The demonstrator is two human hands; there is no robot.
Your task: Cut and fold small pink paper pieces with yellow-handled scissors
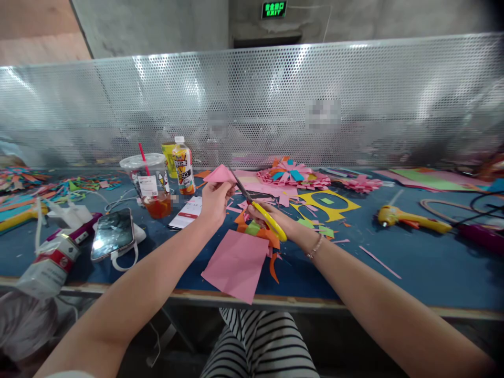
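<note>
While the left hand (221, 197) has its grip pinched on a folded pink paper (219, 174), that paper is held above the middle of the blue bench (323, 278), its peak pointing away from the person. The right hand (282, 215) has its grip closed around the handles of yellow-handled scissors (274, 224), whose blades reach up to the folded piece's right side; whether they are biting into it, I cannot tell.

Below the scissors lies a pink square sheet (236, 265), its lowest corner at the bench's front edge. Orange paper scraps (273, 269) lie beside it on the right. Farther back is a layered pink paper flower (291, 176) with blue and orange strips, and to its right a smaller pink fringed piece (361, 184). Between them and the person rests a yellow paper sheet with round cutouts (353, 205). Well apart, on the right, lies a yellow glue gun (417, 219).

Left of the left hand stand an orange-labelled drink bottle (183, 170) and a clear plastic cup (147, 184) with a red straw and some amber drink. Nearer the person lies a smartphone (113, 233). A perforated metal panel (268, 105) runs behind the bench.
</note>
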